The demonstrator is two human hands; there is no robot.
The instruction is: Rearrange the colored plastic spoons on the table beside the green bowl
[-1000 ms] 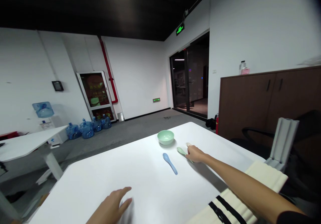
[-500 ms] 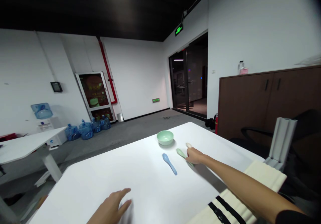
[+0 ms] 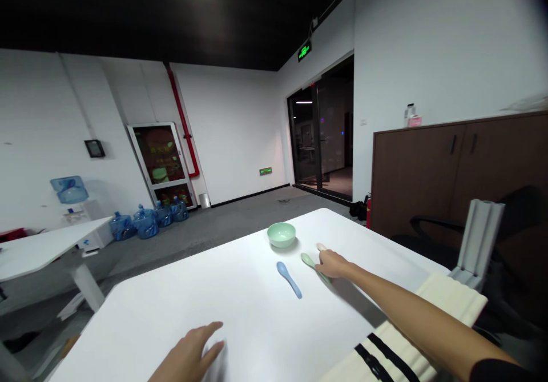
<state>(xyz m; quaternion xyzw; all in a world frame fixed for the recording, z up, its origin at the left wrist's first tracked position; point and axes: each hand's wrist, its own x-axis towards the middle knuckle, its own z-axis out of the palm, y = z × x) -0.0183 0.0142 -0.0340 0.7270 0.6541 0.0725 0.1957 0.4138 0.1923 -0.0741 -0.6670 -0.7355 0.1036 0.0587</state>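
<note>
Green spoon (image 3: pixel 309 261) lies on the white table (image 3: pixel 240 290), at 12 o'clock from the person and a little right. The right hand (image 3: pixel 332 264) is stretched far out to it. The fingers (image 3: pixel 322 248) rest on the handle end, one of them pointing straight forward; if they really pinch the handle I cannot tell. The spoon's round end points to 10 o'clock from this hand.

The left hand (image 3: pixel 190 352) is near the table's close edge, with loose, spread fingers resting flat on the surface and holding nothing.

A blue spoon (image 3: pixel 289 279) lies just beside the green one, at its 8 o'clock, apart from it. A green bowl (image 3: pixel 281 234) stands at 11 o'clock from the green spoon; its inside is hidden from this angle. A striped cloth (image 3: pixel 432 319) lies under the right forearm.

At 10 o'clock on the far floor stand blue jugs (image 3: pixel 143 220), and one more sits upside down on a dispenser (image 3: pixel 71 191). On the brown cabinet (image 3: pixel 449 171) at 2 o'clock stands a bottle (image 3: pixel 411 115) with a pink label, too small to read. The green sign (image 3: pixel 304 51) over the door glows, but its letters are not readable.
</note>
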